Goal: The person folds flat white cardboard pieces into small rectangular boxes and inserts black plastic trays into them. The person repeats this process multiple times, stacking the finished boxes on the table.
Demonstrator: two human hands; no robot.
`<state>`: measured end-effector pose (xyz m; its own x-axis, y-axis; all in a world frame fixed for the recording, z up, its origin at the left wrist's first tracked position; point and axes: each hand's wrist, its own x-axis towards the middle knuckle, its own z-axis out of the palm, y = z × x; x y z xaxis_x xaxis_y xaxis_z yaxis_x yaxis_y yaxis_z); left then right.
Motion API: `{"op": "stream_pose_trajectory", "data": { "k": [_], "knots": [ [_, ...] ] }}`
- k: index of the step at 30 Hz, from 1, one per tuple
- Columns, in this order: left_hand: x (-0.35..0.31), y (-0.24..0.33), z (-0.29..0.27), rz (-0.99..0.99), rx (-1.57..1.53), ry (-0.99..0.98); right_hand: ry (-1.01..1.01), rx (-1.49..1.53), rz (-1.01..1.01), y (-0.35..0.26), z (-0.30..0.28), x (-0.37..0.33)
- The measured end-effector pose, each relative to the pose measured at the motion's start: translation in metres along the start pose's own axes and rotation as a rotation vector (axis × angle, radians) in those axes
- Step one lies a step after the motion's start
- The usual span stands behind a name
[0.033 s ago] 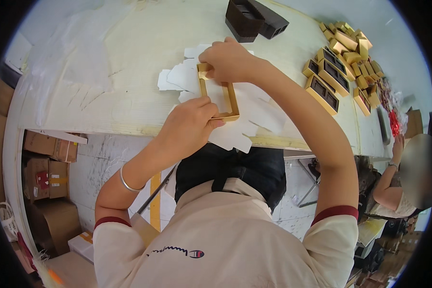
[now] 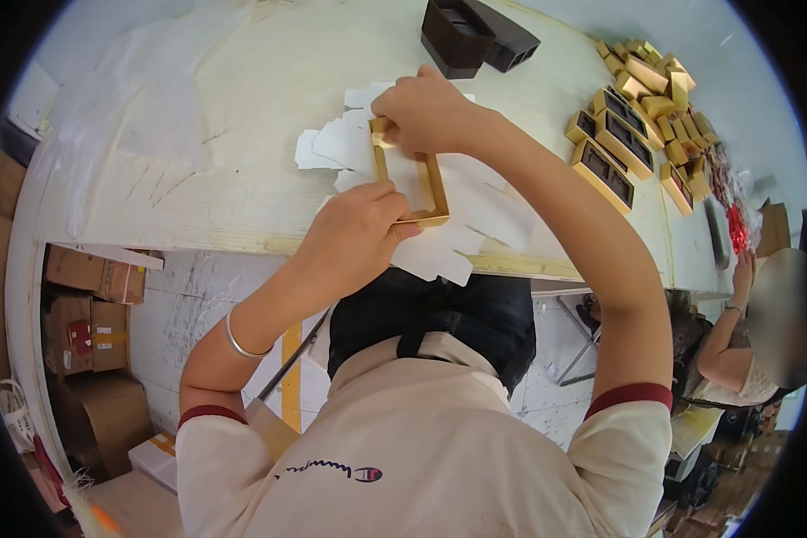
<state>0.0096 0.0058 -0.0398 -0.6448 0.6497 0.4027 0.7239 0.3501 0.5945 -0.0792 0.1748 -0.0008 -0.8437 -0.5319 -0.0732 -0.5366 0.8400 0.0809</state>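
A gold paperboard box frame (image 2: 436, 190) is held over white die-cut card sheets (image 2: 336, 143) near the front edge of the worktop (image 2: 242, 202); whether it is rested on them cannot be told. Its near end is pinched by the left hand (image 2: 354, 229), and its far end is gripped by the curled right hand (image 2: 430, 112), whose fingertips are partly hidden. Light weight is to be expected, with stiffness along the folds but walls easily dented at mid-span. The smooth gold face may be slightly slippery. The firmest hold should be found at the 4 corners, each wall being pinched gently.
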Motion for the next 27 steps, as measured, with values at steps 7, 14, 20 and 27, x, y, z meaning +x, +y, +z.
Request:
{"op": "stream_pose_trajectory", "data": {
  "k": [7, 14, 20, 27],
  "knots": [
    [0.002, 0.001, 0.0, 0.0, -0.017, 0.007, -0.023, -0.176, 0.007, -0.011, -0.003, -0.004],
    [0.002, 0.002, 0.0, -0.017, -0.015, 0.003, -0.187, -0.214, 0.059, -0.019, -0.019, -0.004],
    [0.002, 0.003, -0.003, -0.006, 0.001, -0.022, -0.15, -0.114, 0.133, -0.015, -0.018, -0.008],
    [0.002, 0.017, 0.001, 0.06, 0.324, 0.044, -0.126, -0.077, 0.177, -0.022, -0.015, -0.008]
  ]
}}
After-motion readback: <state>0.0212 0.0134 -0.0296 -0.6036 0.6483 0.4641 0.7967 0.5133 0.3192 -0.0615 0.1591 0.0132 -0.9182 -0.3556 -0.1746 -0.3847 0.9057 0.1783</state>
